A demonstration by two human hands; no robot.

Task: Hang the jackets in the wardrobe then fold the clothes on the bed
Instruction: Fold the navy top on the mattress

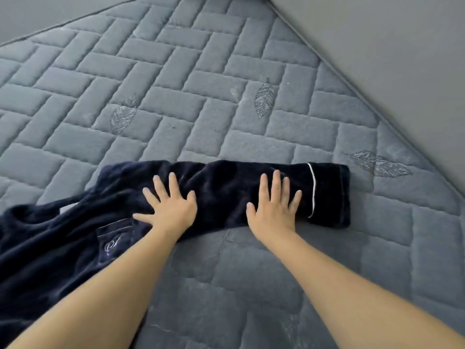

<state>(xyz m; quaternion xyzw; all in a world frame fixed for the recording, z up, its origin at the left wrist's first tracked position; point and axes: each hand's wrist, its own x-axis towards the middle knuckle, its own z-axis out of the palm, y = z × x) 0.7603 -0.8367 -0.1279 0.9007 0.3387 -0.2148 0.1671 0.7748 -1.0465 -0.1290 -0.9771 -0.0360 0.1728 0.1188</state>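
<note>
A dark navy velvet garment lies on the grey quilted bed. Its sleeve stretches flat to the right and ends in a cuff with thin white piping. The body of the garment, with an embroidered chest pocket, is bunched at the lower left. My left hand presses flat on the sleeve near the shoulder, fingers spread. My right hand presses flat on the sleeve a little short of the cuff, fingers straight.
The bed cover has a brick-pattern quilting with embroidered leaves. A plain grey wall or headboard runs along the bed's right edge, and another grey surface borders the top left.
</note>
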